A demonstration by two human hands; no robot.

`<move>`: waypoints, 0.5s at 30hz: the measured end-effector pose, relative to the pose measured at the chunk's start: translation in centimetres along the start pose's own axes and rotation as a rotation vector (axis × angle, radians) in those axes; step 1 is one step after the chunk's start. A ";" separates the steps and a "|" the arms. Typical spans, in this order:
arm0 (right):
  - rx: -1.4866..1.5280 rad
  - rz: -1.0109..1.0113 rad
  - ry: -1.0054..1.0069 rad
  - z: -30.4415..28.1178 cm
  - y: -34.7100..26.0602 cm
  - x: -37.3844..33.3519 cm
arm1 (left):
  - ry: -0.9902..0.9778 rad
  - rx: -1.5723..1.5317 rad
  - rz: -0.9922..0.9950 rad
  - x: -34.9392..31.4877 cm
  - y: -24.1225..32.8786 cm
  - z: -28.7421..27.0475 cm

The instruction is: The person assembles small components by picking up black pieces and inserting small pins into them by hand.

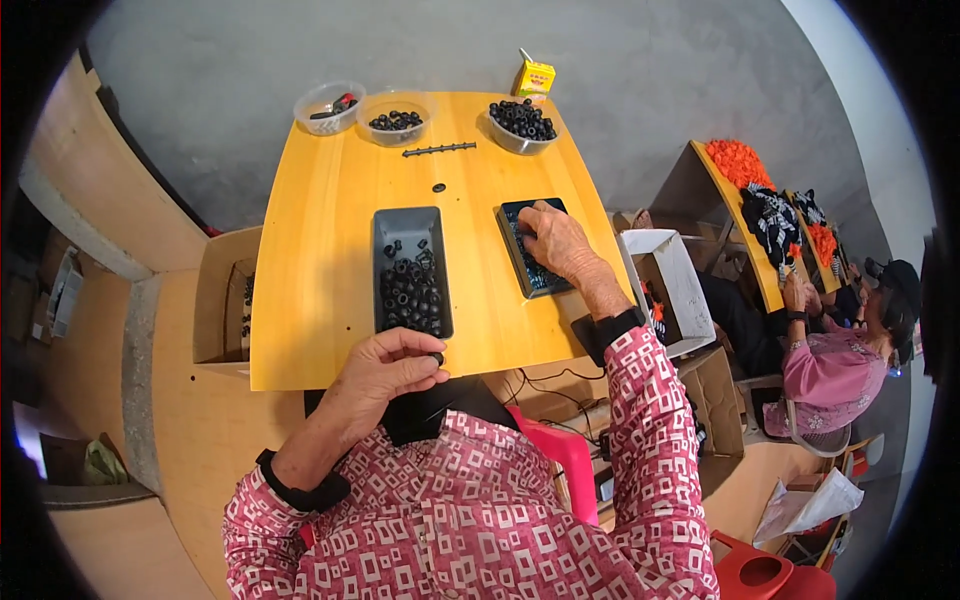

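Observation:
At the near edge of the table, my left hand [385, 375] pinches a small black ring-shaped part [437, 358] between thumb and fingertips. Just beyond it lies a long grey tray [442, 225] with many small black ring-like parts [410, 290] in it. My right hand [562, 245] reaches into a smaller dark tray [548, 291], fingers bent and drawn together. The small pieces inside that tray are partly covered by the hand. Whatever its fingertips grip is hidden.
Along the far edge stand a clear bowl with red and black items [330, 108], two bowls of black parts [396, 119] [522, 125] and a yellow carton [535, 78]. A black ribbed rod [440, 149] lies nearer. Boxes [225, 300] flank the table; a co-worker [835, 370] sits right.

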State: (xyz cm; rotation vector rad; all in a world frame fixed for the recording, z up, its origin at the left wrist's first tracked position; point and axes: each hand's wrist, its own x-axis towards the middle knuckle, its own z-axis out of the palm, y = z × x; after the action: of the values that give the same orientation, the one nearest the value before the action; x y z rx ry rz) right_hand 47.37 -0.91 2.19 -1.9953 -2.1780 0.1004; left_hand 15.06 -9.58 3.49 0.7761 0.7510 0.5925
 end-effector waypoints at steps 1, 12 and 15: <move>0.011 0.023 -0.029 -0.2 0.0 0.1 | -0.007 0.007 0.024 0.1 0.1 0.1; 0.595 0.041 0.201 -2.8 2.6 -1.3 | -0.023 0.008 0.022 0.6 0.2 0.5; 0.864 0.153 0.131 -2.5 1.6 -2.4 | -0.014 0.006 0.024 0.5 0.1 1.1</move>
State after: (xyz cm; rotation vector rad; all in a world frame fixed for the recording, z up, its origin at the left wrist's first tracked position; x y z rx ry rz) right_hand 49.61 -3.34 4.14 -1.5737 -1.4943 0.7598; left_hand 16.23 -9.57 3.91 0.7953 0.7320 0.6066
